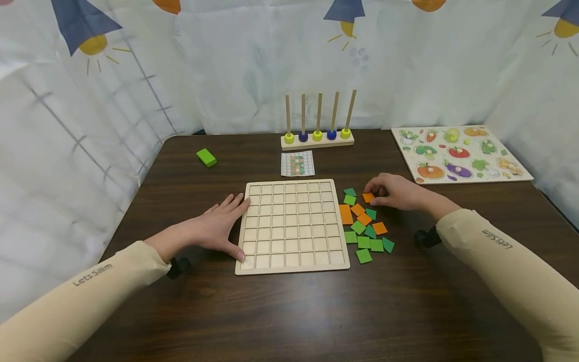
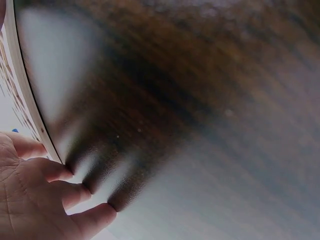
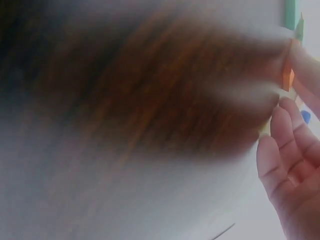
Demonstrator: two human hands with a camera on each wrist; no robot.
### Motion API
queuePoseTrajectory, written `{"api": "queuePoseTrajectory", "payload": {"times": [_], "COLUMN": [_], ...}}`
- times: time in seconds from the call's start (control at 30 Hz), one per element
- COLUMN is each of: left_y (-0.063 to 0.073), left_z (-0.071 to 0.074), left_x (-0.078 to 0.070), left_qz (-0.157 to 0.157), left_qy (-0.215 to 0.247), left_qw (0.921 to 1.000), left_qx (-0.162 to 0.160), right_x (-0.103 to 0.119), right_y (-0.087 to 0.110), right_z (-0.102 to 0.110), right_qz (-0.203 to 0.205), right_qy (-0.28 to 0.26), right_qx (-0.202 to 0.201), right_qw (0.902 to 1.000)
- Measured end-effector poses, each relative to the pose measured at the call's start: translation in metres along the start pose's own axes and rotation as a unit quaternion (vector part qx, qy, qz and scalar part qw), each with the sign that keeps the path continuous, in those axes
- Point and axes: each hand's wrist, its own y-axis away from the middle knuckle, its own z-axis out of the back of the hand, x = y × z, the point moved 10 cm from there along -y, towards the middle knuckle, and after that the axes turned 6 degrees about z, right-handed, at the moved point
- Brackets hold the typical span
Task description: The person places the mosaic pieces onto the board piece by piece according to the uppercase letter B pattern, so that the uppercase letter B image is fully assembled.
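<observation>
A wooden grid board [image 1: 294, 272] with bare square cells lies in the middle of the table. My left hand [image 1: 218, 226] rests spread along its left edge, thumb at the lower corner and fingertips by the upper left side; in the left wrist view its fingers [image 2: 95, 220] touch the tabletop. To the right of the board, my right hand [image 1: 396, 192] pinches an orange square tile [image 1: 368, 197] between thumb and fingers. That tile shows edge-on in the right wrist view, beside the thumb. Just left of this hand lie loose green square tiles [image 1: 364, 242], orange tiles [image 1: 379, 228] and green triangles [image 1: 388, 245].
Behind the board lies a small pattern card [image 1: 297, 164]. Farther back stands a peg stand [image 1: 317, 143] with yellow and blue beads. A vegetable puzzle board [image 1: 452, 151] is at the back right, a green block [image 1: 206, 157] at the back left. A patterned curtain [image 1: 271, 60] hangs behind.
</observation>
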Motion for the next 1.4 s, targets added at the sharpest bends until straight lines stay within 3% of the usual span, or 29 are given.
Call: {"api": "queuePoseTrajectory", "payload": {"times": [0.3,0.5,0.87,1.13,1.4], "left_y": [-0.001,0.000,0.000,-0.001,-0.001], "left_z": [-0.003,-0.005,-0.005,-0.007,-0.007], "left_x": [0.002,0.002,0.002,0.001,0.002], "left_qz": [0.009,0.018,0.016,0.014,0.021], "left_qy": [-0.013,-0.024,-0.021,-0.018,-0.021], "left_qw": [0.9998,0.9993,0.9994,0.9993,0.9990], "left_qx": [0.014,0.023,0.024,0.029,0.034], "right_x": [0.002,0.020,0.093,0.123,0.146], "right_y": [-0.001,-0.013,-0.068,-0.108,-0.132], "right_z": [0.001,0.007,-0.015,-0.034,-0.050], "right_qz": [-0.016,-0.019,-0.025,-0.022,-0.005], "right_qy": [0.010,-0.040,-0.168,-0.164,-0.125], "right_qx": [-0.006,-0.046,-0.047,-0.023,0.009], "right_qw": [0.9998,0.9979,0.9843,0.9860,0.9921]}}
